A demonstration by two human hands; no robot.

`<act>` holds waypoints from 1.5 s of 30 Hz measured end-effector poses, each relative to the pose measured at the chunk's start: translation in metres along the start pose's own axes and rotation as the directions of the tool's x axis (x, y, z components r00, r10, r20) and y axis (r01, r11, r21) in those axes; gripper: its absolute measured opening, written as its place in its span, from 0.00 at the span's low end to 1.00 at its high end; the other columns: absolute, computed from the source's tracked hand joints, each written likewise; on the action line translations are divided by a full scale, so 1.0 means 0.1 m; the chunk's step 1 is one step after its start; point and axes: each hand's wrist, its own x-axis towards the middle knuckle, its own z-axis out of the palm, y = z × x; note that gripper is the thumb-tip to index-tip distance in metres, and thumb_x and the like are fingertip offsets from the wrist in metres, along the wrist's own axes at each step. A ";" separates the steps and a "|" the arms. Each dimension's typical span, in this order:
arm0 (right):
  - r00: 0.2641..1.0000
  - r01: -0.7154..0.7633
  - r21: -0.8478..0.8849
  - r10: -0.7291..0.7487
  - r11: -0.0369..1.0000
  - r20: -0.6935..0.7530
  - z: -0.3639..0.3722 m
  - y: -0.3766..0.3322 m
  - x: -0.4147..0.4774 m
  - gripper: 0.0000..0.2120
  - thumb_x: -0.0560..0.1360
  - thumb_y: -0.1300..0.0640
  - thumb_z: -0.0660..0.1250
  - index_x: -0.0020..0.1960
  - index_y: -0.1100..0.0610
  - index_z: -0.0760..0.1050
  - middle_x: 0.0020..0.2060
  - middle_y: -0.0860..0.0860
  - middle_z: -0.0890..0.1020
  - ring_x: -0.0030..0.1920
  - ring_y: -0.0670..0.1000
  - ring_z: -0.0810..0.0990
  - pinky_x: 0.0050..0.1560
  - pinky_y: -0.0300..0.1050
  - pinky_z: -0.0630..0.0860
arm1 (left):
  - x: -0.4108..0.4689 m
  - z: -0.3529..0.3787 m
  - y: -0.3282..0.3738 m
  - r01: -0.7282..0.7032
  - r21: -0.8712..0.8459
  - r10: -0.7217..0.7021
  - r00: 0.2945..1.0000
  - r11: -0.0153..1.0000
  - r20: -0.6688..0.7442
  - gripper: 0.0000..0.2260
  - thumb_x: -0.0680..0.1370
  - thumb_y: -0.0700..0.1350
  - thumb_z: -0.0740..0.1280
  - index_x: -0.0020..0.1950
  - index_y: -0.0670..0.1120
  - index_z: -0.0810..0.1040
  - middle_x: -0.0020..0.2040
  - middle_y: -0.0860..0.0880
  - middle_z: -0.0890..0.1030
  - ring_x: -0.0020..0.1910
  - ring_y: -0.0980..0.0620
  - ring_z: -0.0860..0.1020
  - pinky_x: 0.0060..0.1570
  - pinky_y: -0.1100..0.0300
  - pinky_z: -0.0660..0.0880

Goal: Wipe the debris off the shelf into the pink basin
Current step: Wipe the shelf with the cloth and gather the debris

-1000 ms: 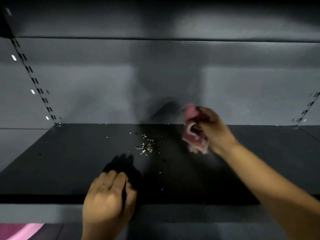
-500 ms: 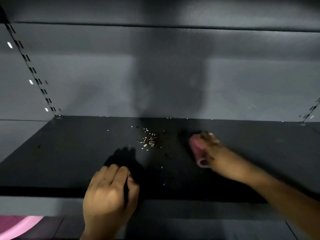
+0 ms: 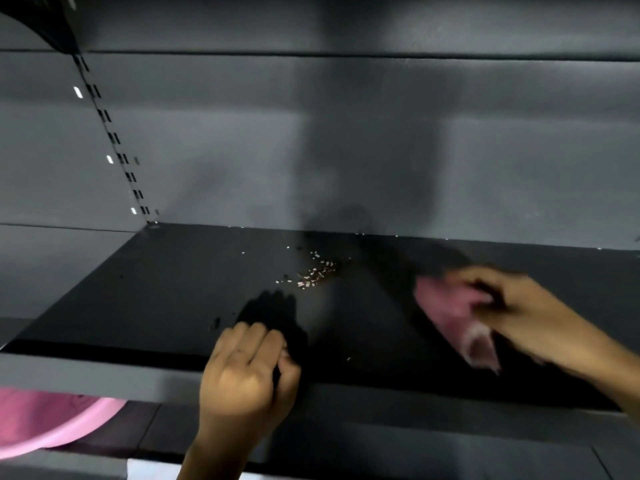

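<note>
A small heap of pale debris (image 3: 317,273) lies near the middle of the dark shelf (image 3: 145,292), with a few stray bits around it. My right hand (image 3: 526,310) grips a pink cloth (image 3: 453,313) low over the shelf, to the right of the debris and apart from it; the hand and cloth are blurred. My left hand (image 3: 246,379) rests at the shelf's front edge with its fingers curled, holding nothing that I can see. Part of the pink basin (image 3: 41,420) shows below the shelf at the lower left.
A grey back panel (image 3: 346,150) closes the shelf behind. A slotted upright (image 3: 114,140) runs down the left side. The shelf's grey front lip (image 3: 104,375) juts out above the basin. An upper shelf overhangs at the top.
My right hand has come down with the cloth from near the back panel to the shelf and moved toward the front right. My left hand has stayed at the front edge.
</note>
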 end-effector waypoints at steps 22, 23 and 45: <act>0.893 0.415 -0.099 -0.384 0.905 0.236 1.02 -1.27 0.76 0.17 0.67 0.68 0.68 0.52 0.54 0.82 0.50 0.51 0.82 0.49 0.48 0.81 0.53 0.36 0.73 | -0.09 0.00 -0.02 -0.030 -0.087 0.023 0.996 0.996 -0.091 0.07 0.67 0.39 0.57 0.28 0.41 0.66 0.27 0.43 0.67 0.32 0.47 0.61 0.35 0.54 0.62; 0.884 0.443 -0.110 -0.413 0.890 0.220 0.88 -1.22 0.72 0.18 0.66 0.68 0.69 0.51 0.52 0.82 0.51 0.49 0.82 0.49 0.46 0.80 0.53 0.32 0.72 | -0.09 0.00 -0.02 -0.029 -0.095 0.020 0.996 0.995 -0.091 0.07 0.67 0.39 0.57 0.28 0.41 0.66 0.27 0.43 0.66 0.32 0.47 0.61 0.34 0.54 0.62; 0.600 0.756 -0.040 -0.669 0.653 0.439 1.67 -1.27 0.65 0.09 0.70 0.69 0.62 0.41 0.62 0.80 0.44 0.54 0.84 0.49 0.53 0.75 0.54 0.50 0.72 | -0.30 -0.13 -0.16 0.159 -0.343 -0.252 0.936 0.926 -0.248 0.08 0.76 0.42 0.54 0.36 0.46 0.66 0.36 0.50 0.70 0.34 0.51 0.66 0.38 0.59 0.64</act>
